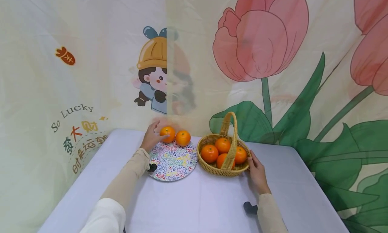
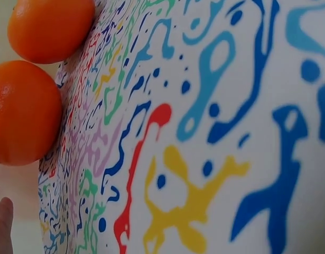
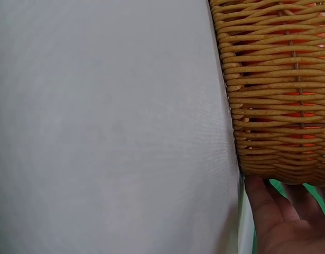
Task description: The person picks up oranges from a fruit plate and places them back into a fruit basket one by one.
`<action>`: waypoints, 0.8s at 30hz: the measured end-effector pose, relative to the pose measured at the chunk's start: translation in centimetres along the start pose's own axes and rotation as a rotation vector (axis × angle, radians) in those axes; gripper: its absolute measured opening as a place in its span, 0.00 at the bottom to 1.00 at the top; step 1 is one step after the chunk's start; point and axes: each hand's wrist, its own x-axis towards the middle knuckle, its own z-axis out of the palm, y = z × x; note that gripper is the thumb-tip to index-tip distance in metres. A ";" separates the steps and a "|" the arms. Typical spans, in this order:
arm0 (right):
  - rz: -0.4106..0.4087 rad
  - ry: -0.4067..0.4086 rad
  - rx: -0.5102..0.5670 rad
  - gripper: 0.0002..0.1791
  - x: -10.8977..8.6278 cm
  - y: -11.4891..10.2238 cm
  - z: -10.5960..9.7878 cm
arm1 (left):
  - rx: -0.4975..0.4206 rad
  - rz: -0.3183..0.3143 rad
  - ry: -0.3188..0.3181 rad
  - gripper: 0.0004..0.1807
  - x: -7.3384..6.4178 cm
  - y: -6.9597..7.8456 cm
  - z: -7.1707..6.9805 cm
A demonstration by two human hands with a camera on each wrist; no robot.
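Observation:
Two oranges rest at the far edge of a round, colourfully speckled board, the left orange (image 1: 167,134) beside the right orange (image 1: 183,138). My left hand (image 1: 150,137) is at the left orange, fingers spread and thumb across its front; the left wrist view shows fingertips (image 2: 1,225) a little apart from the fruit. Right of the board (image 1: 172,164) stands a wicker basket (image 1: 222,172) with a tall handle, holding several oranges (image 1: 209,153). Against the basket's right side my right hand (image 1: 257,172) rests with extended fingers, seen touching the weave (image 3: 281,121) in the right wrist view.
A white cloth covers the table (image 1: 169,206). Close behind it hangs a printed curtain (image 1: 121,58) with tulips and a cartoon figure. The basket's arched handle (image 1: 232,132) rises above the oranges.

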 end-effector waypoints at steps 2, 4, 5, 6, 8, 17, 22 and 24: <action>0.000 0.007 0.002 0.32 -0.1 0.0 -0.1 | -0.001 0.010 -0.022 0.52 0.1 0.0 0.3; -0.002 0.016 0.001 0.32 -0.1 -0.1 -0.1 | -0.010 0.017 -0.039 0.52 0.2 0.0 0.6; -0.005 0.019 -0.001 0.32 -0.2 -0.1 0.0 | -0.015 0.015 -0.043 0.52 0.2 0.0 0.7; -0.004 0.019 -0.003 0.32 -0.2 -0.1 0.0 | -0.022 0.014 -0.050 0.52 0.1 0.1 0.9; -0.004 0.017 -0.004 0.31 -0.2 -0.2 0.1 | -0.036 0.003 -0.055 0.52 -0.1 0.2 1.1; -0.009 0.013 -0.001 0.31 -0.3 -0.1 0.3 | -0.069 -0.014 -0.082 0.51 -0.4 -0.4 1.6; -0.027 0.011 0.004 0.31 -0.3 0.0 0.2 | -0.072 0.012 -0.078 0.47 -0.5 -0.6 1.8; -0.034 0.014 0.000 0.31 -0.3 0.1 0.2 | -0.076 0.020 -0.080 0.44 -0.6 -0.3 1.8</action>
